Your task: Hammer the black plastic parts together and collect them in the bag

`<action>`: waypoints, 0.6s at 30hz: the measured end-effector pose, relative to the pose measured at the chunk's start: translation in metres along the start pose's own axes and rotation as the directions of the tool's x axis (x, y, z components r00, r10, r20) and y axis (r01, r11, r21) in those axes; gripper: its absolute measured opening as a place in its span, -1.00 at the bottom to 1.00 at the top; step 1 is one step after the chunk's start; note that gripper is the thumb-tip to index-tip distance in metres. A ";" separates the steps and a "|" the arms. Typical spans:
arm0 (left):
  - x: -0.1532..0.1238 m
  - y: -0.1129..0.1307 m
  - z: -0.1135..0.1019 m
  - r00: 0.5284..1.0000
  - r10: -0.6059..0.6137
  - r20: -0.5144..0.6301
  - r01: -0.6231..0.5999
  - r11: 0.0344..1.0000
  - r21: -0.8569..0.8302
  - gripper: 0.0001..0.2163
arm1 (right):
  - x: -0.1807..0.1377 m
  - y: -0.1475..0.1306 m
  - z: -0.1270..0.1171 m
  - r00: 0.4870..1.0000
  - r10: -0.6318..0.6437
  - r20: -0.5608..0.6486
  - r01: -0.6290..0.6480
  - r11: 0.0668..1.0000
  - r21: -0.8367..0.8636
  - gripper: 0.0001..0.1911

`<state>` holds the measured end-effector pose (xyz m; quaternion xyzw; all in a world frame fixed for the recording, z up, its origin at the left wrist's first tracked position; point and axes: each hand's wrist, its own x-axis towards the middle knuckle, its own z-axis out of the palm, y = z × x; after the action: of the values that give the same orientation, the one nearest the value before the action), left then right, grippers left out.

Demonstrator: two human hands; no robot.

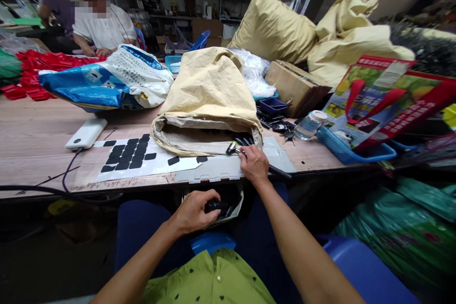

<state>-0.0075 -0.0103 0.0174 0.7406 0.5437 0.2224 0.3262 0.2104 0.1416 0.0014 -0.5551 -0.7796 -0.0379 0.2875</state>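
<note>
My right hand point(253, 164) rests on the table edge at the mouth of a tan paper sack point(208, 99), fingers pinched on a small metal-and-black part point(233, 148). More black parts point(245, 141) lie in the sack's opening. My left hand point(194, 211) is down in my lap, fingers curled on small black parts in a little box point(228, 209) below the table edge. A white sheet point(142, 161) with several black pads stuck on it lies left of the sack. A grey sheet point(213, 168) lies under my right hand.
A white power bank point(86, 133) with a black cable lies at the left. A blue-white bag point(107, 80), yellow sacks point(274, 23), a cardboard box point(292, 85), a plastic bottle point(309, 125) and a blue tray point(352, 152) crowd the table. Two people sit far left by red items point(39, 69).
</note>
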 end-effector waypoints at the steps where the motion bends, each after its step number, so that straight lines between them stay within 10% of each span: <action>1: -0.005 -0.007 0.008 0.998 -0.057 0.001 0.057 0.995 0.087 -0.84 | 0.000 0.000 0.000 1.000 0.002 0.001 -0.002 1.000 0.001 -0.83; 5: -0.009 -0.025 0.024 0.970 -0.241 -0.027 0.238 0.921 0.307 -0.74 | -0.001 0.000 0.000 1.000 0.002 -0.005 -0.002 1.000 0.012 -0.83; 10: 0.020 0.003 -0.014 0.979 -0.174 0.104 0.155 0.974 0.166 -0.77 | -0.002 -0.001 -0.001 1.000 -0.013 -0.017 0.013 0.999 0.033 -0.83; 15: 0.115 0.029 -0.059 0.970 0.045 -0.238 0.003 0.980 0.198 -0.76 | -0.002 -0.003 -0.005 1.000 -0.013 -0.002 0.013 0.999 0.030 -0.82; 18: 0.179 0.031 -0.061 0.982 0.085 -0.169 -0.026 0.945 0.326 -0.74 | -0.002 -0.003 -0.007 1.000 -0.022 0.012 0.022 0.999 0.028 -0.82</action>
<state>0.0270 0.1681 0.0773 0.7757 0.5789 0.2058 0.1439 0.2116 0.1361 0.0071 -0.5426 -0.7879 -0.0267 0.2900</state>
